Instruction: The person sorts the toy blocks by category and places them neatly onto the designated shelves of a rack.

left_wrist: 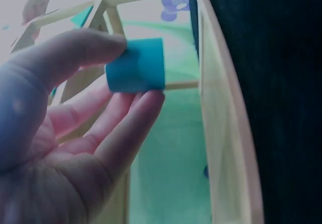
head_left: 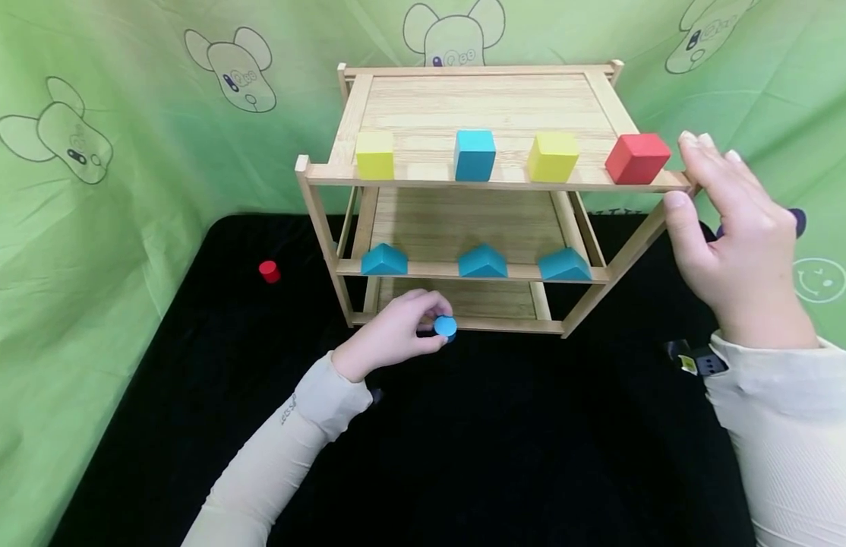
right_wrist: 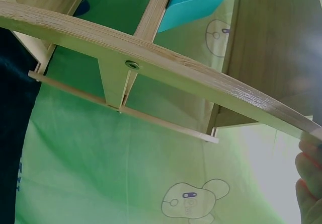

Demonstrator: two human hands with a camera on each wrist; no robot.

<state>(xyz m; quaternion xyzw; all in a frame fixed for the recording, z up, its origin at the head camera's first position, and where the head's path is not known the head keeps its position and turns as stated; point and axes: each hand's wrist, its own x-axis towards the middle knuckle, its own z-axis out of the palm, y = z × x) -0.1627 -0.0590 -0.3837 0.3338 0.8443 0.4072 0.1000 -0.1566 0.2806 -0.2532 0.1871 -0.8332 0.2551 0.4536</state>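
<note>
My left hand (head_left: 399, 334) pinches a small blue cylinder (head_left: 446, 327) between thumb and fingers, in front of the lowest tier of a wooden shelf (head_left: 478, 102). In the left wrist view the cylinder (left_wrist: 136, 65) shows its curved side, with the thumb above and a fingertip below. My right hand (head_left: 744, 235) rests at the shelf's upper right front corner, its fingers fairly straight, beside a red cube (head_left: 638, 159). Only some fingers (right_wrist: 309, 176) of that hand show at the right edge of the right wrist view.
Along the top front edge stand a blue cube (head_left: 475, 155) and two yellow cubes, one nearer the red cube (head_left: 554, 157). Three blue triangular blocks (head_left: 482, 262) line the middle tier. A red cylinder (head_left: 269, 271) lies on the black cloth (head_left: 225, 342) at left. Green printed fabric hangs behind.
</note>
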